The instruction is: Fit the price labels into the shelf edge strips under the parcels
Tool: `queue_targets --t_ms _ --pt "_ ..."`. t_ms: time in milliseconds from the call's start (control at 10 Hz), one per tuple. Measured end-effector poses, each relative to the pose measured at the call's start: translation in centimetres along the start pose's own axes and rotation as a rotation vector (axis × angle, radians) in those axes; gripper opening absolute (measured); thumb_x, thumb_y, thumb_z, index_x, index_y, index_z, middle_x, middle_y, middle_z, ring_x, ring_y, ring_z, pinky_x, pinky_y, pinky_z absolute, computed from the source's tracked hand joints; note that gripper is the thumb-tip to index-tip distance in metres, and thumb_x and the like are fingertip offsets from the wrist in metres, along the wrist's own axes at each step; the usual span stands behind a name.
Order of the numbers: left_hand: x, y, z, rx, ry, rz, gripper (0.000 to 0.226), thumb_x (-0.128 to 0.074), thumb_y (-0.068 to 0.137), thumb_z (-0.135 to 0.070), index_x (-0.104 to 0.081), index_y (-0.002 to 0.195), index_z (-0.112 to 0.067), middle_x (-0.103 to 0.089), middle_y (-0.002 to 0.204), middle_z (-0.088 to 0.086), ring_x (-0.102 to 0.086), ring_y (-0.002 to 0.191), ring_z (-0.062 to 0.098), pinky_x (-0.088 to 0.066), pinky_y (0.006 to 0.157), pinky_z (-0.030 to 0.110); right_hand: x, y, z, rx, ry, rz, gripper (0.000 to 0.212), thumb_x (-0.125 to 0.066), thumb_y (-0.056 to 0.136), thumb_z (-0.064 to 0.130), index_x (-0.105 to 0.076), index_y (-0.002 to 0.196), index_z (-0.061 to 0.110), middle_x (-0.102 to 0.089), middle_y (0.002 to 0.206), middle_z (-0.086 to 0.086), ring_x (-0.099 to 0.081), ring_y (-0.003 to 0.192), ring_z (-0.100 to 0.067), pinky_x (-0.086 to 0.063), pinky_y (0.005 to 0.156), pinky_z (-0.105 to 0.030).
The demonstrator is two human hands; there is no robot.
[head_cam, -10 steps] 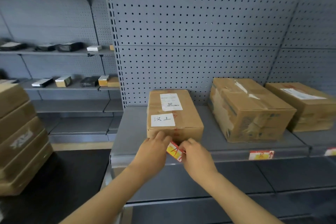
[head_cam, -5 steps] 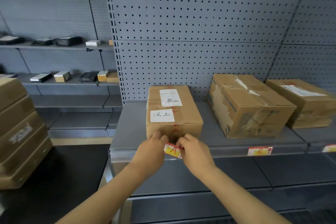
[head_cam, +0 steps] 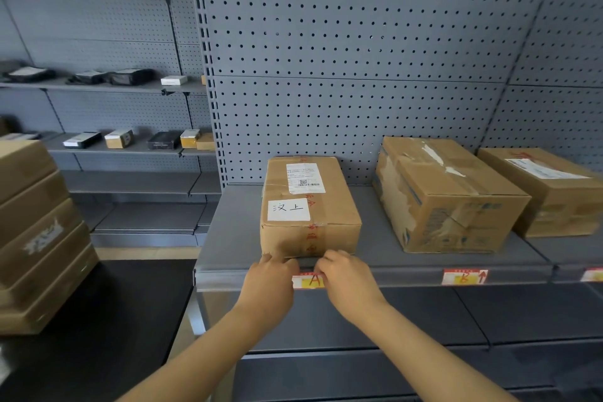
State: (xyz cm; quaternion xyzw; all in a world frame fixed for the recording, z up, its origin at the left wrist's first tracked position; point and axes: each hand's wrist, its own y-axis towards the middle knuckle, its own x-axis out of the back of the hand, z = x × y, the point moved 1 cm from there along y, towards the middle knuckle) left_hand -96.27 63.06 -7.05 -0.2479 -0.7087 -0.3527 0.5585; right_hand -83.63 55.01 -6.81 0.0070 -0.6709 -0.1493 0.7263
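A red, white and yellow price label [head_cam: 309,281] marked "A" lies level against the grey shelf edge strip [head_cam: 408,277], right under the left cardboard parcel [head_cam: 310,206]. My left hand [head_cam: 270,284] pinches its left end and my right hand [head_cam: 347,282] pinches its right end, so both ends are hidden. A second label [head_cam: 464,276] marked "B" sits in the strip under the middle parcel [head_cam: 447,196]. A third label [head_cam: 592,275] shows at the right edge, below the right parcel [head_cam: 551,189].
Grey pegboard [head_cam: 342,59] backs the shelf. A lower shelf [head_cam: 424,313] runs beneath my arms. Stacked cardboard boxes [head_cam: 36,232] stand at the left on a dark surface. Far shelves at the left carry several small boxes [head_cam: 119,138].
The "A" label went from tilted in front of the parcel to level against the shelf edge strip. Both hands moved down slightly with it and stayed on its ends.
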Motion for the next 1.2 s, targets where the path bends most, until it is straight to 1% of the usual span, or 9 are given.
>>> queue_targets --t_ms 200,400,500,600,700,800,900,1100,1200 --pt "-0.3 -0.1 -0.3 0.021 0.066 -0.015 0.029 -0.046 0.092 -0.009 -0.056 0.116 -0.022 -0.056 0.117 0.004 -0.052 0.104 0.022 -0.043 0.086 0.030 -0.1 0.0 -0.1 0.022 -0.002 0.016 0.026 -0.052 0.090 0.003 -0.064 0.111 0.014 -0.058 0.111 -0.005 -0.054 0.102 -0.024 -0.049 0.081 -0.036" --pt "0.0 0.1 -1.1 0.013 0.144 -0.015 0.029 -0.048 0.091 -0.010 -0.054 0.118 -0.019 -0.055 0.120 0.004 -0.051 0.108 0.022 -0.040 0.094 0.031 -0.1 -0.4 -0.2 -0.007 0.074 0.006 0.027 -0.054 0.090 0.002 -0.063 0.112 0.014 -0.057 0.113 -0.003 -0.053 0.103 -0.022 -0.051 0.084 -0.036" --pt "0.3 0.1 -1.5 0.008 0.175 -0.004 0.030 -0.048 0.090 -0.009 -0.054 0.118 -0.018 -0.055 0.120 0.005 -0.051 0.107 0.022 -0.039 0.093 0.031 0.0 -0.7 -0.4 -0.013 0.105 0.001 0.028 -0.054 0.089 0.004 -0.062 0.114 0.015 -0.056 0.114 -0.003 -0.053 0.104 -0.022 -0.051 0.084 -0.036" --pt "1.0 0.1 -1.6 0.015 0.183 0.002 0.031 -0.047 0.087 -0.006 -0.055 0.114 -0.017 -0.056 0.116 0.005 -0.053 0.101 0.022 -0.041 0.086 0.030 0.4 -0.9 -1.0 -0.043 0.161 -0.045 0.030 -0.053 0.090 0.006 -0.061 0.117 0.017 -0.057 0.116 -0.001 -0.052 0.107 -0.020 -0.049 0.087 -0.035" --pt "1.5 0.0 -1.2 0.041 0.172 -0.004 0.033 -0.047 0.084 -0.004 -0.055 0.113 -0.018 -0.057 0.114 0.004 -0.054 0.098 0.022 -0.042 0.084 0.030 0.6 -1.1 -2.1 -0.058 0.209 -0.060 0.026 -0.052 0.092 0.010 -0.062 0.114 0.018 -0.058 0.115 0.002 -0.052 0.108 -0.017 -0.049 0.086 -0.032" --pt "2.4 -0.6 -1.2 0.052 0.164 0.014 0.034 -0.049 0.084 -0.005 -0.056 0.114 -0.017 -0.058 0.112 0.004 -0.055 0.098 0.022 -0.042 0.086 0.031 1.2 -1.5 -2.6 -0.063 0.221 -0.071 0.023 -0.055 0.092 0.013 -0.064 0.111 0.021 -0.059 0.112 0.004 -0.053 0.105 -0.015 -0.049 0.084 -0.029" --pt "3.8 -1.5 -2.1 0.035 0.167 0.010 0.034 -0.050 0.084 -0.006 -0.056 0.116 -0.016 -0.057 0.112 0.005 -0.055 0.098 0.023 -0.042 0.087 0.031 2.3 -2.5 -2.0 -0.075 0.241 -0.103 0.019 -0.055 0.092 0.015 -0.065 0.107 0.021 -0.060 0.109 0.005 -0.054 0.103 -0.013 -0.047 0.080 -0.025" --pt "6.4 -4.9 -4.5 0.007 0.162 -0.043 0.029 -0.050 0.086 -0.009 -0.056 0.114 -0.014 -0.058 0.111 0.007 -0.055 0.098 0.026 -0.041 0.084 0.033 5.0 -5.9 0.5 -0.040 0.222 -0.133 0.018 -0.054 0.091 0.015 -0.066 0.104 0.020 -0.062 0.109 0.004 -0.054 0.104 -0.015 -0.043 0.078 -0.025" --pt "7.2 -7.7 -5.2 -0.015 0.128 -0.103 0.030 -0.051 0.085 -0.009 -0.057 0.114 -0.015 -0.059 0.114 0.006 -0.055 0.102 0.026 -0.040 0.085 0.032 6.4 -8.8 2.1 -0.043 0.249 -0.194 0.018 -0.057 0.090 0.015 -0.066 0.104 0.021 -0.062 0.107 0.005 -0.055 0.103 -0.015 -0.046 0.080 -0.027"
